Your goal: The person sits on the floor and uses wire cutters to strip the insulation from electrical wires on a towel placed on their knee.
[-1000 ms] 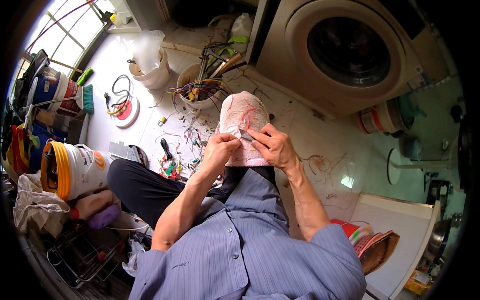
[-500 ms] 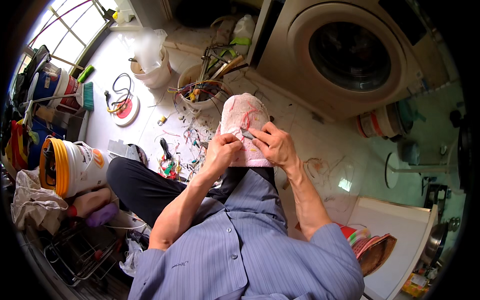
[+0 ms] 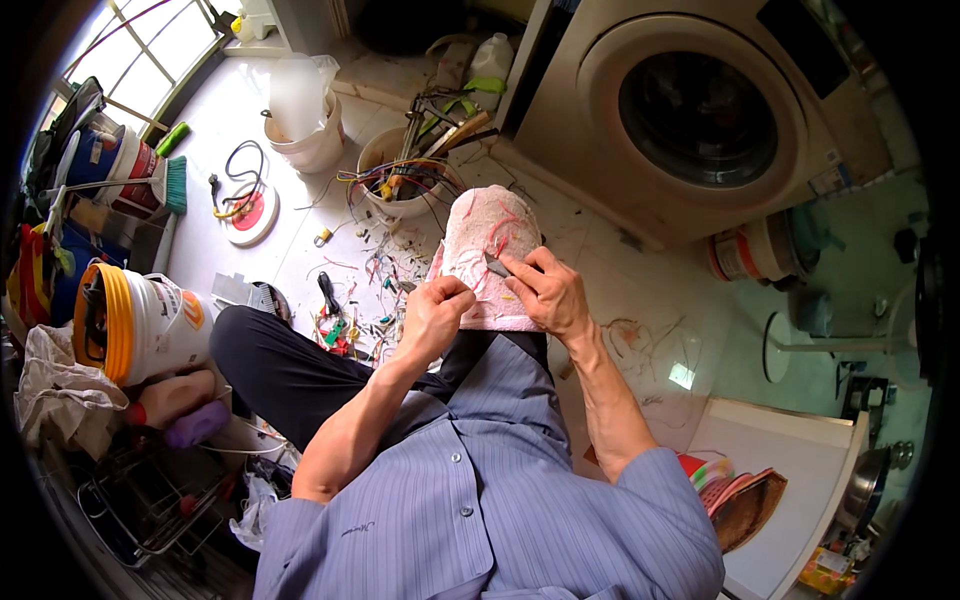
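A pale pink towel-like cloth (image 3: 478, 212) is draped over my raised knee, with thin red and pink strands (image 3: 499, 236) and small yellow bits lying on it. My right hand (image 3: 556, 297) is closed round a small grey blade (image 3: 497, 266), which points up and left over the cloth, its handle hidden by the fingers. To the left, my left hand (image 3: 436, 312) is pinched shut at the cloth's edge. Whatever sits between its fingertips is too small to make out. The two hands are a short way apart.
Wire scraps and small parts (image 3: 385, 290) litter the floor beyond my bent left leg. A bucket of tools and wires (image 3: 395, 208) stands ahead, beside a white bucket (image 3: 310, 150). A washing machine (image 3: 610, 190) is at the far right; an orange-rimmed bucket (image 3: 165, 330) lies left.
My left hand has shifted slightly left, away from the blade. My right hand keeps the blade at nearly the same spot on the cloth.
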A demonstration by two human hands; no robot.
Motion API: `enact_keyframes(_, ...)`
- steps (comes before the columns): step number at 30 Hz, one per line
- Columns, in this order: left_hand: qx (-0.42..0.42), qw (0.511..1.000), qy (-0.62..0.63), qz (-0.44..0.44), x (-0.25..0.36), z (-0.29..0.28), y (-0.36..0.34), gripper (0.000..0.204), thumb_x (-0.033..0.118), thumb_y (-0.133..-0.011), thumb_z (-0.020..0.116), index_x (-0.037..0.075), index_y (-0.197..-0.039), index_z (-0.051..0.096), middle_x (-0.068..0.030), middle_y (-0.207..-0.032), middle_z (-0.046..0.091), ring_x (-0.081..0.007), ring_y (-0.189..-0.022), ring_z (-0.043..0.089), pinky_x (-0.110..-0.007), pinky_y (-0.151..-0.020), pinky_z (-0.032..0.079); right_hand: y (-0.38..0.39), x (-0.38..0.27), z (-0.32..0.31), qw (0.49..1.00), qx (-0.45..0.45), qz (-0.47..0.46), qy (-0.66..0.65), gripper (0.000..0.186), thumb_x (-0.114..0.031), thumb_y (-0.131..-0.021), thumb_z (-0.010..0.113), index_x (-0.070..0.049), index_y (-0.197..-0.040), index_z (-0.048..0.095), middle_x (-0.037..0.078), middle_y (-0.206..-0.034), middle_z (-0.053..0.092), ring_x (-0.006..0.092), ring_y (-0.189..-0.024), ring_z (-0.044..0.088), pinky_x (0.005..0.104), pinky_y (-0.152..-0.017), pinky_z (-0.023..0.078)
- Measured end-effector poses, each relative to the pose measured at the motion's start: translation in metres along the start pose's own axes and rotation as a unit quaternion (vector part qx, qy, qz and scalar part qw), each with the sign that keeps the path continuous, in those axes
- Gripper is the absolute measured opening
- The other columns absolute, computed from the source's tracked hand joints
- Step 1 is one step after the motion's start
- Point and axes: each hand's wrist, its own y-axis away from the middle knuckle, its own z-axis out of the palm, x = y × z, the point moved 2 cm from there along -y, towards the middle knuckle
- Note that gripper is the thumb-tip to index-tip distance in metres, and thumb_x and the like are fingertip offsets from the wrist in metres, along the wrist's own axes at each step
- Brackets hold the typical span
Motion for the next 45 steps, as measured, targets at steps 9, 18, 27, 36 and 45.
enact_keyframes(9,0.012,0.998,-0.047,0.035,-0.007,-0.011,0.012,0.018,0.014,-0.085,0.065,-0.004,-0.082,0.068,-0.0074,-0.068,0.062,-0.0123,-0.065,0.055,-0.03,-0.063,0.045,0.004,0.0,0.002,1.0,-0.003,0.018,-0.018,0.03,-0.013,-0.083,0.077,-0.013,-0.113,0.077,0.006,-0.086,0.062,0.025,-0.072,0.065,0.0373,-0.065,0.053)
enact_keyframes(18,0.021,1.0,-0.011,0.02,-0.005,-0.015,0.027,0.016,0.01,-0.086,0.065,-0.004,-0.08,0.068,-0.0011,-0.065,0.06,-0.0088,-0.063,0.053,-0.028,-0.058,0.042,0.002,-0.002,0.001,1.0,0.001,0.019,-0.023,0.03,-0.012,-0.084,0.076,-0.011,-0.114,0.076,0.008,-0.088,0.062,0.0256,-0.072,0.065,0.0364,-0.065,0.053)
enact_keyframes(27,0.034,0.998,0.041,0.025,-0.005,-0.029,0.044,0.017,0.011,-0.091,0.065,-0.003,-0.081,0.067,0.0019,-0.064,0.057,-0.005,-0.058,0.047,-0.026,-0.051,0.038,0.006,0.01,-0.002,0.996,0.04,0.028,-0.076,0.036,-0.01,-0.086,0.075,-0.005,-0.122,0.071,0.007,-0.091,0.066,0.0223,-0.073,0.064,0.0333,-0.065,0.051)
enact_keyframes(36,-0.009,0.998,0.053,0.027,0.006,-0.032,0.044,0.016,0.013,-0.093,0.067,-0.002,-0.088,0.069,0.0038,-0.07,0.059,-0.0034,-0.064,0.048,-0.023,-0.057,0.038,-0.02,-0.041,0.015,0.735,-0.026,0.357,-0.575,0.015,-0.013,-0.095,0.067,0.0,-0.104,0.069,-0.004,-0.072,0.059,0.0006,-0.051,0.042,0.0176,-0.043,0.028)
enact_keyframes(45,-0.046,0.994,0.094,0.031,0.014,-0.058,0.044,0.02,0.019,-0.095,0.066,-0.001,-0.09,0.069,0.0021,-0.064,0.056,-0.0052,-0.06,0.049,-0.025,-0.054,0.039,-0.065,-0.064,0.036,0.719,-0.138,0.317,-0.602,0.009,-0.014,-0.094,0.067,-0.004,-0.095,0.067,-0.003,-0.071,0.059,0.0032,-0.052,0.045,0.0197,-0.046,0.031)
